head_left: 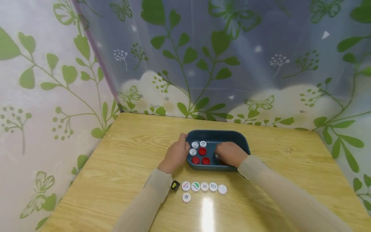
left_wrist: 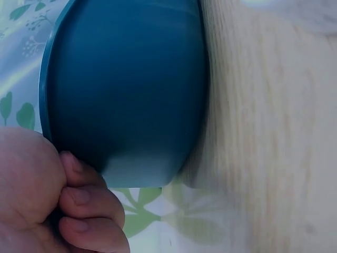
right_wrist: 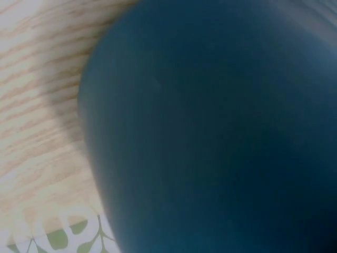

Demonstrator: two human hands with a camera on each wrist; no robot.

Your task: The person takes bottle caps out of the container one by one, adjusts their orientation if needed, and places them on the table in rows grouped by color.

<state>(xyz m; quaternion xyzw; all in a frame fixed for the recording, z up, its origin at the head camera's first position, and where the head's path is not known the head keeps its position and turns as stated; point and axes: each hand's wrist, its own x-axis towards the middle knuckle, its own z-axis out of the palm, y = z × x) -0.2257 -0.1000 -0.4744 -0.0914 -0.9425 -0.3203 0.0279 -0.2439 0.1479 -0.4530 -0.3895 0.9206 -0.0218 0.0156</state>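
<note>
A dark blue plastic bin (head_left: 217, 168) stands on the table. My left hand (head_left: 175, 154) grips its left rim, with curled fingers (left_wrist: 87, 203) at the edge in the left wrist view. Inside, my right hand (head_left: 232, 153) reaches down toward the floor of the bin, fingers curled, pinching a white bottle cap (head_left: 216, 156) that is mostly hidden. Red bottle caps (head_left: 205, 160) and white printed bottle caps (head_left: 195, 145) lie in the left half. The right wrist view is filled by the bin's outer wall (right_wrist: 174, 132), so the right fingers are hidden there.
In front of the bin, several white bottle caps (head_left: 204, 187) form a row, with one more cap (head_left: 186, 197) below its left end. A small black object (head_left: 175, 186) with a yellow mark is by the left sleeve. Patterned curtains (head_left: 185, 64) border the wooden table (head_left: 139, 138).
</note>
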